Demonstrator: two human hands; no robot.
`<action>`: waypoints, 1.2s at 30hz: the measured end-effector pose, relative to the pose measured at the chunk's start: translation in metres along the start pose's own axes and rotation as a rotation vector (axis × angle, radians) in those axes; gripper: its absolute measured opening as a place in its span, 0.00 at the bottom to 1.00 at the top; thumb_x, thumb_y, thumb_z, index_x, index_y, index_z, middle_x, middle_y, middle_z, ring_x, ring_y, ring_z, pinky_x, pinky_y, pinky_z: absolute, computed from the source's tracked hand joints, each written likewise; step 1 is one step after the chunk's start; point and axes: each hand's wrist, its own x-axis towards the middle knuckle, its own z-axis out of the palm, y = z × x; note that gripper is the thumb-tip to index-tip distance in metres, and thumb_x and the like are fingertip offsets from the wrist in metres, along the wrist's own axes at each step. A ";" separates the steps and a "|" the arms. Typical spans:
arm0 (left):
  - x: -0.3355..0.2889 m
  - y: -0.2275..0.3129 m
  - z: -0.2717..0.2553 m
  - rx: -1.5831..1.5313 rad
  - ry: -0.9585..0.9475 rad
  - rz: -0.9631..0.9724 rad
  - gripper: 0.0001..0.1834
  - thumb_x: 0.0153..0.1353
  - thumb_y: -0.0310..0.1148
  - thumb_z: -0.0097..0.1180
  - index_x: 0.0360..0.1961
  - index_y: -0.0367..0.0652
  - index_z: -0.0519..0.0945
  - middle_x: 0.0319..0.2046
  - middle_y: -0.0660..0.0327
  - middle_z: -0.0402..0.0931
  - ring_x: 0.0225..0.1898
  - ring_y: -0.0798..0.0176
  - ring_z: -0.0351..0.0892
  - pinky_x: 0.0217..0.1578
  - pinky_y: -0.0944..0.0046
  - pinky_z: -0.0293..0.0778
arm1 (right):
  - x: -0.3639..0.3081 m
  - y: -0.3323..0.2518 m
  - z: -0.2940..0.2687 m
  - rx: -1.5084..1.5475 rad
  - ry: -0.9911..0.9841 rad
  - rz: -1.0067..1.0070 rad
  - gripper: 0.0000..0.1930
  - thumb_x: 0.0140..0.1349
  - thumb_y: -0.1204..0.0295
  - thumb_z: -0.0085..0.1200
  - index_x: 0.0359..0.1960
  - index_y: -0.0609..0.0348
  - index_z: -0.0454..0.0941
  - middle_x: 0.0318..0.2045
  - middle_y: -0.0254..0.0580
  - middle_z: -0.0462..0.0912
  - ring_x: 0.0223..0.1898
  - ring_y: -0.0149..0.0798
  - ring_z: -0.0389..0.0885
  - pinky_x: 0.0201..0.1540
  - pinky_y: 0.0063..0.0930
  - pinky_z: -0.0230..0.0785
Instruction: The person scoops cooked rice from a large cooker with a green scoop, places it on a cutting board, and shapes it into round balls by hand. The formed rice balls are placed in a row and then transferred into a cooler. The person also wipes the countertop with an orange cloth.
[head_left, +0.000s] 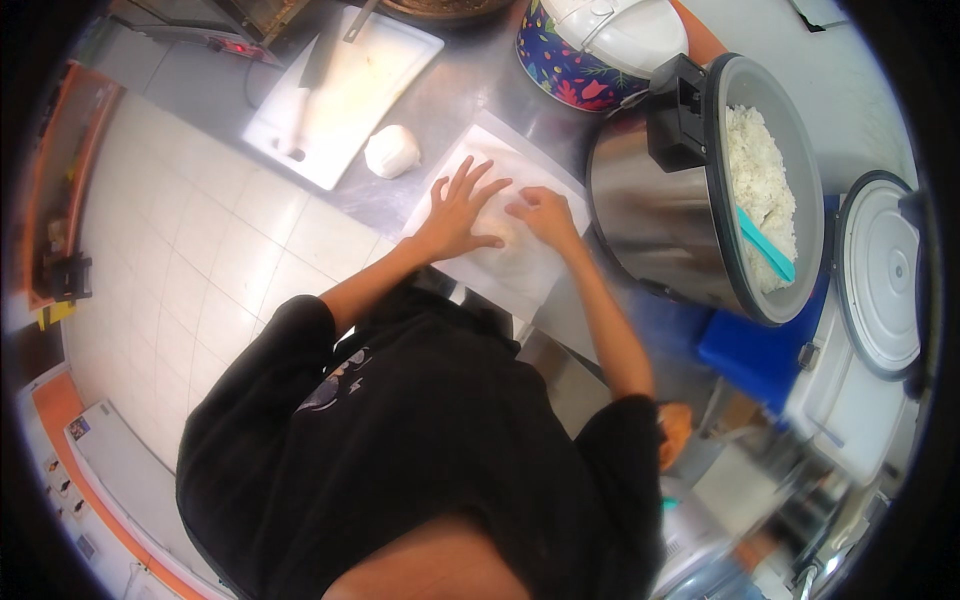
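Observation:
A white sheet of paper or plastic [530,165] lies on the metal counter in front of me. Under and between my hands, a pale, flat, rounded patch [497,238] shows on it, too blurred to name. My left hand [460,218] rests over the sheet with its fingers stretched and spread. Just beside it, my right hand [547,217] has its fingers bent and drawn together at the same patch; whatever is in them cannot be made out. A smooth white ball-like lump [392,151] sits on the counter, left of the sheet.
A white cutting board [375,75] with a knife [318,60] lies far left. To the right stands a large steel rice cooker [655,200] with white rice [757,165] and a teal paddle [765,247]. Behind is a floral-patterned pot [570,60]. A round lid [885,275] stands far right.

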 end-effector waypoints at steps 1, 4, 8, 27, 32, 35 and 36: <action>0.001 0.002 0.000 0.065 0.037 0.068 0.47 0.42 0.52 0.70 0.65 0.60 0.62 0.68 0.58 0.52 0.73 0.47 0.39 0.60 0.35 0.43 | -0.012 -0.005 0.001 -0.029 -0.074 0.029 0.16 0.51 0.64 0.63 0.33 0.66 0.81 0.35 0.55 0.82 0.37 0.52 0.81 0.42 0.40 0.71; 0.000 0.004 0.001 0.253 0.049 0.235 0.37 0.45 0.48 0.68 0.58 0.60 0.70 0.63 0.63 0.60 0.72 0.54 0.44 0.59 0.34 0.45 | -0.057 -0.020 0.018 -0.110 -0.119 0.065 0.13 0.59 0.69 0.54 0.39 0.67 0.80 0.40 0.56 0.82 0.45 0.54 0.79 0.50 0.43 0.68; -0.006 -0.016 0.008 0.347 -0.051 0.418 0.20 0.50 0.49 0.64 0.44 0.57 0.78 0.49 0.68 0.73 0.67 0.65 0.57 0.58 0.35 0.47 | -0.106 -0.023 0.056 -0.081 0.181 -0.168 0.18 0.64 0.74 0.48 0.54 0.66 0.73 0.53 0.56 0.76 0.60 0.53 0.69 0.63 0.47 0.57; -0.036 -0.074 0.003 0.140 -0.207 0.549 0.24 0.58 0.31 0.57 0.56 0.44 0.70 0.47 0.58 0.78 0.53 0.60 0.74 0.52 0.57 0.66 | -0.134 0.023 0.057 0.119 0.354 -0.063 0.11 0.57 0.78 0.56 0.42 0.60 0.78 0.30 0.48 0.81 0.36 0.52 0.79 0.40 0.40 0.70; -0.002 -0.064 0.002 -0.111 -0.455 0.154 0.23 0.53 0.25 0.59 0.51 0.41 0.68 0.41 0.51 0.78 0.47 0.54 0.76 0.46 0.54 0.70 | -0.092 0.019 0.027 0.133 0.019 0.440 0.15 0.48 0.71 0.67 0.35 0.61 0.74 0.30 0.53 0.80 0.34 0.55 0.80 0.38 0.41 0.71; 0.020 -0.040 0.001 0.032 -0.540 -0.047 0.31 0.46 0.28 0.67 0.51 0.42 0.67 0.40 0.53 0.77 0.46 0.48 0.75 0.43 0.51 0.71 | -0.063 0.024 0.017 -0.108 -0.077 0.311 0.22 0.38 0.68 0.73 0.33 0.61 0.74 0.29 0.51 0.80 0.32 0.54 0.80 0.36 0.40 0.72; 0.027 -0.034 0.001 0.170 -0.507 -0.008 0.31 0.44 0.30 0.69 0.51 0.43 0.69 0.40 0.55 0.77 0.47 0.49 0.75 0.44 0.52 0.71 | -0.055 0.025 0.018 -0.242 -0.065 0.213 0.23 0.36 0.68 0.74 0.32 0.62 0.73 0.28 0.50 0.80 0.32 0.55 0.80 0.37 0.40 0.72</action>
